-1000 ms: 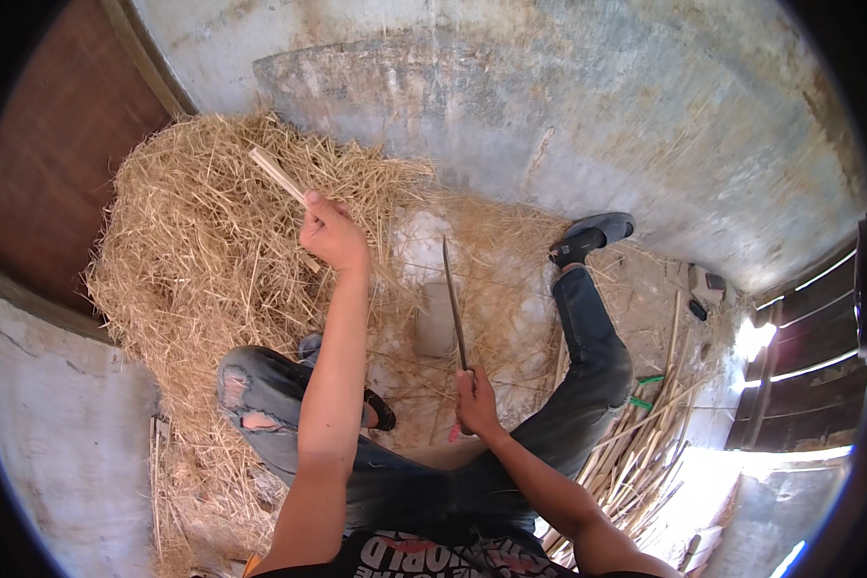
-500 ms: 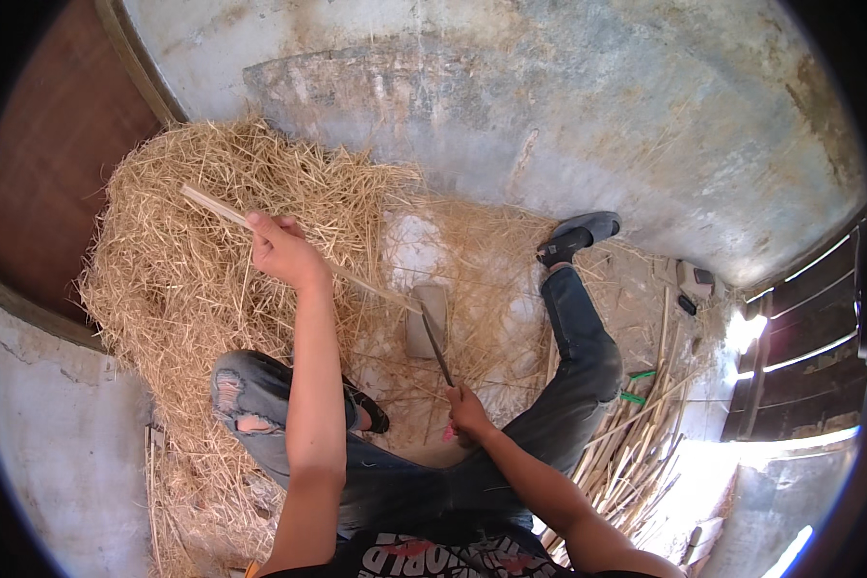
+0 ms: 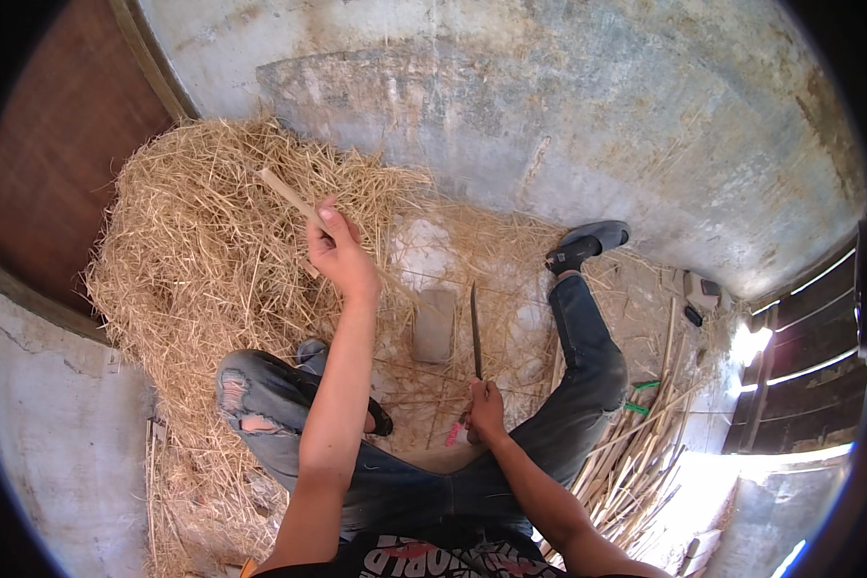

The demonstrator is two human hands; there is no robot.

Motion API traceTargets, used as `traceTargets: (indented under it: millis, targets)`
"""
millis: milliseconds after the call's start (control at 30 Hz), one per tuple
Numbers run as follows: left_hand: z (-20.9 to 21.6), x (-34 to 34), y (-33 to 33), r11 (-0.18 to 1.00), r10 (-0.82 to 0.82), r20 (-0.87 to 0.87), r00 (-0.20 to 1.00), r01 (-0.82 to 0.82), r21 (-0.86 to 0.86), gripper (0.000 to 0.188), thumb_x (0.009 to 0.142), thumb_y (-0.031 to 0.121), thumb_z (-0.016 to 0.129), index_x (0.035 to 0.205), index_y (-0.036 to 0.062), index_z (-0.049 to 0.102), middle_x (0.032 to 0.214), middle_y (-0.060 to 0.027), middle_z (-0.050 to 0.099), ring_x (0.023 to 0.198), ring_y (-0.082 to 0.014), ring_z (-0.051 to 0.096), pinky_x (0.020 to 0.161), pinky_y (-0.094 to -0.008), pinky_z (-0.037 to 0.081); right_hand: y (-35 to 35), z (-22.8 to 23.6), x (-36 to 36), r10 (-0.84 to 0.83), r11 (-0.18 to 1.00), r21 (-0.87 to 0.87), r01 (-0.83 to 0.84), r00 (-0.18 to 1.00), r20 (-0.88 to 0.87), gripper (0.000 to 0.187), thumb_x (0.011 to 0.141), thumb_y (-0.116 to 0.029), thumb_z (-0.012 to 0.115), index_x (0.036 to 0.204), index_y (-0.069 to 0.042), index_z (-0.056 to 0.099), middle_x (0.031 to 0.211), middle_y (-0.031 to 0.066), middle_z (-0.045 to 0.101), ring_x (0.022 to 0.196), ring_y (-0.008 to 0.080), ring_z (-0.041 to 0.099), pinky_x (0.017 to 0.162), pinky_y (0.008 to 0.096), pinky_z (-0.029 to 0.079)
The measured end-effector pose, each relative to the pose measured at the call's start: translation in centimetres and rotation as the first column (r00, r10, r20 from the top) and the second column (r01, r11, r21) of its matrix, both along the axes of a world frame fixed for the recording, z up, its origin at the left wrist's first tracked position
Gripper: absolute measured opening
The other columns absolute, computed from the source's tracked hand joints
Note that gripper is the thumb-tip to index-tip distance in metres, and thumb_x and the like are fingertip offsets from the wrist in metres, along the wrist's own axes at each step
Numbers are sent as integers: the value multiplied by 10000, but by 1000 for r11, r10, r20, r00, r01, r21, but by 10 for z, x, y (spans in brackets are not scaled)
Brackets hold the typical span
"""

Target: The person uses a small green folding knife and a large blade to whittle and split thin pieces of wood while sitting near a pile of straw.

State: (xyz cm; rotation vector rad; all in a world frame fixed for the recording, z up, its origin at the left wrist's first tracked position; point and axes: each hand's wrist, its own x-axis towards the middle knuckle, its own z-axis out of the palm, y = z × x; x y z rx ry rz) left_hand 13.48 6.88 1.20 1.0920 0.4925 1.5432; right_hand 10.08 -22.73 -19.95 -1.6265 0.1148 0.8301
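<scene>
My left hand (image 3: 341,256) is raised in front of the straw heap, its fingers closed on a pale bamboo strip (image 3: 287,193). One end of that strip slants up and left out of my grip; the rest is hidden behind my hand or too faint to make out. Low between my knees, my right hand (image 3: 486,414) grips a knife by its handle. The long dark knife blade (image 3: 476,332) points away from me, apart from the strip. Something pink (image 3: 455,433) shows beside the handle. Just left of the blade a flat grey-brown block (image 3: 433,328) lies on the floor.
A big straw heap (image 3: 202,222) fills the left side against the brown panel (image 3: 53,144). Many thin sticks (image 3: 636,462) with green ties lie at my right. Ahead stands a stained wall (image 3: 568,106). A small pale and dark object (image 3: 701,291) sits at the far right.
My left hand has shifted right and slightly nearer, and the strip's far end moved right. The knife has swung from leaning left to pointing straight ahead, its tip now away from the strip.
</scene>
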Motion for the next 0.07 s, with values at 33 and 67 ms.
traceTargets:
  millis: [33,67]
  targets:
    - [-4,1,-1,999,-32,17,999,32,5,385,1060,365,546,1129,3,657,784,-9,518,645,-76,437,576,-254,363,0,1,0,-14,1000,10,14,1000,-8,299,1039,-342,547,994,-48,511,600,33,486,426,133,465,390,323,401]
    - [-8,2,-1,998,-65,34,997,64,10,392,1059,375,545,1129,6,657,795,-12,517,659,-77,431,581,-258,359,0,1,0,-14,1000,10,14,1000,-9,299,1039,-342,547,994,-48,511,600,33,486,426,133,465,390,323,401]
